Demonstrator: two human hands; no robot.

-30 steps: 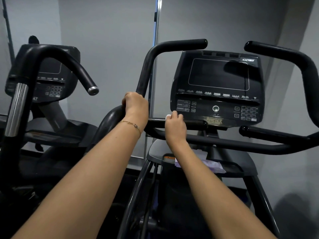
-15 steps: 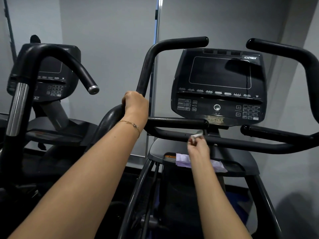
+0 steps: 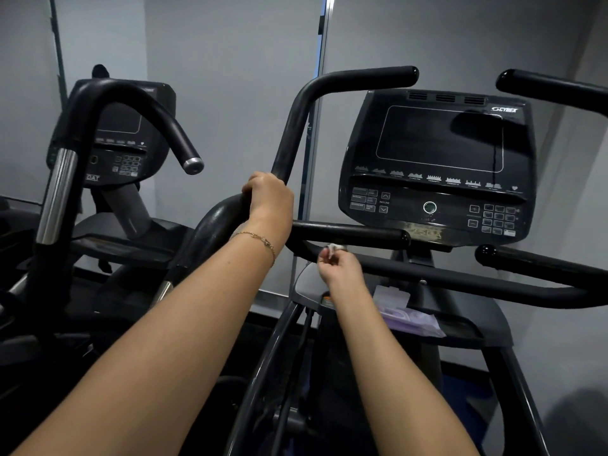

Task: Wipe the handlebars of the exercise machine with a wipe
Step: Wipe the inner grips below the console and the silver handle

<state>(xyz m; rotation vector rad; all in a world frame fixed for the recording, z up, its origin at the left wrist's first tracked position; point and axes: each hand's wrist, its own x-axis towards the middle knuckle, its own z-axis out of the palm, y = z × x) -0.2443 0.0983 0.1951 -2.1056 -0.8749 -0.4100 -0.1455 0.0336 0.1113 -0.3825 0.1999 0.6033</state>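
Far left of the left hand stands a neighbouring machine (image 3: 108, 136), its dark panel behind a curved handle (image 3: 158, 120) that ends in a chrome cap. I have the left hand (image 3: 269, 195) wrapped round the tall handlebar (image 3: 296, 116) at its bend, fingers curled over the far side and a thin gold bracelet (image 3: 260, 240) across the wrist. The handlebar rises from that hand and turns right above it. Just right of the left hand a short grip (image 3: 348, 232) runs sideways, and below it the long crossbar (image 3: 460, 278) sweeps off to the right. The right hand (image 3: 339, 268) sits lower than the left, near it but apart, its fingertips pinching a small bunched white wipe (image 3: 332, 248). The wipe is at the left end of the crossbar, under the short grip; I cannot tell whether it presses on the bar. Above and right of the right hand is the console (image 3: 437, 166), screen dark, with keypads along its lower edge. Just right of the right wrist a purple packet (image 3: 411, 319) lies on the machine's tray (image 3: 460, 327). Farthest right, the other handlebar (image 3: 552, 85) reaches in at the top.
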